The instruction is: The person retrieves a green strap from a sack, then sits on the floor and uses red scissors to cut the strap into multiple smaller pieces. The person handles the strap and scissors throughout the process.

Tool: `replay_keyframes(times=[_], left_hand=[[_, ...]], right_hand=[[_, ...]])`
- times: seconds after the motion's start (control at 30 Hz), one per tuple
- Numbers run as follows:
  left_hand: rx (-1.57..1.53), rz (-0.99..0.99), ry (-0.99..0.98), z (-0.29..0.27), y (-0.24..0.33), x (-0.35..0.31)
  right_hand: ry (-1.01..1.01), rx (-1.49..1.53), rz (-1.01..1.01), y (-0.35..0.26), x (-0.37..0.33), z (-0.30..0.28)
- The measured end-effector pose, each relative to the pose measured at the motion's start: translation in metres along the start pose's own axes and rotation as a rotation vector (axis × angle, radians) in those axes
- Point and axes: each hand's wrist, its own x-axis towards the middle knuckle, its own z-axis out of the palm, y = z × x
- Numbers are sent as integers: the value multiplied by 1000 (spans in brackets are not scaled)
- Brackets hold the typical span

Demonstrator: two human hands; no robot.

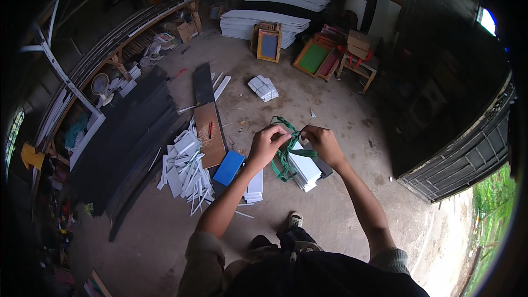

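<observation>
head view: left hand [268,139] and right hand [324,144] close but apart, each pinching green strap [304,153] between thumb and finger; loops dangle around and between. held up before body, probably to keep tangle visible and strands loose. strap hangs in front of white panel stack [306,170], partly hiding it. blue panel [229,168] by brown board's [207,148] near edge; red tool [210,128] on board, likely parked within reach. offcuts [184,168] crowd board's left edge; more elbow room rightward, over floor [363,209].
</observation>
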Motion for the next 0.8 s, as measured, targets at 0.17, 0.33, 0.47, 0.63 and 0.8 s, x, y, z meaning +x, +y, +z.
replay_keyframes(times=[0.17,0.33,0.47,0.63,0.8], left_hand=[[-4,-29,103,5,-22,36],[163,-54,34,-7,-26,62],[195,-116,37,-28,-44,82],[-36,-121,174,-59,-90,106],[-561,-463,230,-101,-114,129]], right_hand=[[-112,-21,-49,34,54,-6],[-217,-84,-115,47,90,-1],[-283,-115,-166,48,130,15],[-280,-306,-153,43,188,31],[158,-132,-316,37,234,56]])
